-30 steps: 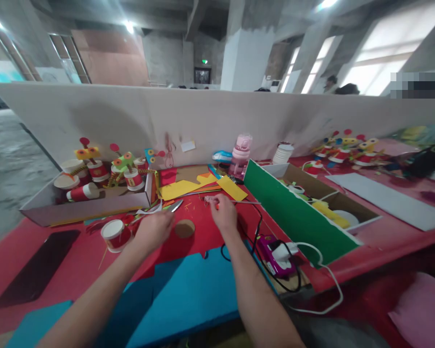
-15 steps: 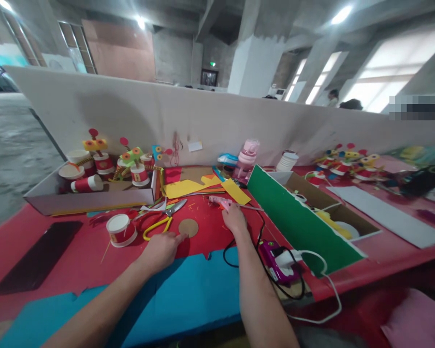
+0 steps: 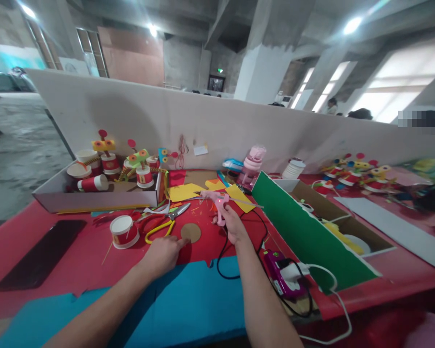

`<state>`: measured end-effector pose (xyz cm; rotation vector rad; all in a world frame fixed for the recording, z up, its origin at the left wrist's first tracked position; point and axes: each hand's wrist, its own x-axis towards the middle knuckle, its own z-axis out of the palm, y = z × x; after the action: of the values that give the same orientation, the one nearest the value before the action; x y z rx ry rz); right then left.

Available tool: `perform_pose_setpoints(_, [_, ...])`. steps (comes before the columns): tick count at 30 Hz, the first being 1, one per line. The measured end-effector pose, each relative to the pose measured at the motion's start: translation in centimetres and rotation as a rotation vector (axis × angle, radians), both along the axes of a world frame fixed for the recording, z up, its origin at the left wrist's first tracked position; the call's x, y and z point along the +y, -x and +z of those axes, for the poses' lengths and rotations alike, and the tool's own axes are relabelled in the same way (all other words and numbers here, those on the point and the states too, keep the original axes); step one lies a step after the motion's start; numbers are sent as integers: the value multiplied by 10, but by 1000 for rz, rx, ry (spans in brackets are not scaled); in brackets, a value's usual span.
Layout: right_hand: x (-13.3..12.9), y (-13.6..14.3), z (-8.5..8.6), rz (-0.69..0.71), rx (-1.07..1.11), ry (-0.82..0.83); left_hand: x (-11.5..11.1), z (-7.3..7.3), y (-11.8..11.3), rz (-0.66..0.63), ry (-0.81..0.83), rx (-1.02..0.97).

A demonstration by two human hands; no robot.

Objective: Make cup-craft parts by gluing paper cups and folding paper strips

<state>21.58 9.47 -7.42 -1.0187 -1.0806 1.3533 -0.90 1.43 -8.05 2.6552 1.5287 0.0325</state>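
Note:
A pink glue gun (image 3: pixel 217 203) is held in my right hand (image 3: pixel 232 223), its nozzle pointing left over the red table cover. The fingers are wrapped round its handle, and a clear stick juts from its back. My left hand (image 3: pixel 166 253) rests on the table with a fingertip at the left edge of a round brown cardboard disc (image 3: pixel 191 233). The other left fingers look curled under. Yellow-handled scissors (image 3: pixel 170 223) lie just beyond that hand. A red and white paper cup (image 3: pixel 124 233) stands to their left.
A white box (image 3: pixel 105 200) with cup figures stands at the back left. A green-sided box (image 3: pixel 308 237) is at the right, beside a purple power strip (image 3: pixel 281 275) with cables. A dark flat panel (image 3: pixel 39 253) lies far left.
My right hand has raised the pink glue gun off the table, and its grip is now round the handle. My left hand stays by the disc. The camera view has shifted slightly.

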Motion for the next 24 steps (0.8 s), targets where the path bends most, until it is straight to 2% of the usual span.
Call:
perform_pose_setpoints(5, [-9,2,6,33,-299,-204,-1,0,-3,79,19,29])
perform_pose_setpoints(9, [-17,-7,16,-1,-645,-224,0,-2,-4,108,43,46])
perform_pose_setpoints(12, [-21,-9,20,47,-827,-226,0,-2,-3,95,48,36])
perform_pose_setpoints(19, [-28,1,21,124,-1059,-288,0,0,-4,97,57,45])
perform_pose_setpoints(24, [-31,4,28,114,-1179,-231,-1,1,-4,86,38,44])
